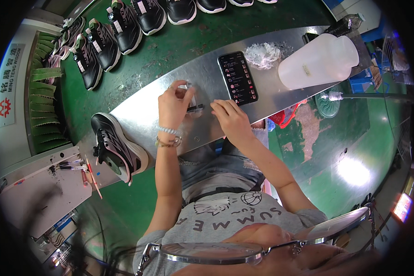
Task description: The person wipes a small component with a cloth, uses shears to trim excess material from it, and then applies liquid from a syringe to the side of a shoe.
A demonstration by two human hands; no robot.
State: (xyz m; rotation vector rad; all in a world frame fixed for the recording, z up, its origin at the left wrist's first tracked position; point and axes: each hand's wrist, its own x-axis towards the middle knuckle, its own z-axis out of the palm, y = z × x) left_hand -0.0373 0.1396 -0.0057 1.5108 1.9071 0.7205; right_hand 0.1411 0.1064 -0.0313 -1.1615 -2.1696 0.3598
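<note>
My left hand (pixel 174 106) rests on the steel worktop (pixel 138 108) with its fingers closed around a small dark pen-like tool (pixel 195 108) that points right. A small clear piece (pixel 188 87) sits just above that hand. My right hand (pixel 231 116) lies next to the tool's tip, fingers curled, pressing down on the metal surface; what is under it is hidden. A black smartphone (pixel 238 77) with a lit screen lies just beyond my right hand.
A black sneaker (pixel 117 148) stands on the worktop's left end. A row of black sneakers (pixel 103 43) runs along the green belt (pixel 179 41) behind. A translucent white jug (pixel 318 60) and crumpled white material (pixel 263 54) lie at the right. Pens (pixel 89 172) lie on a grey ledge.
</note>
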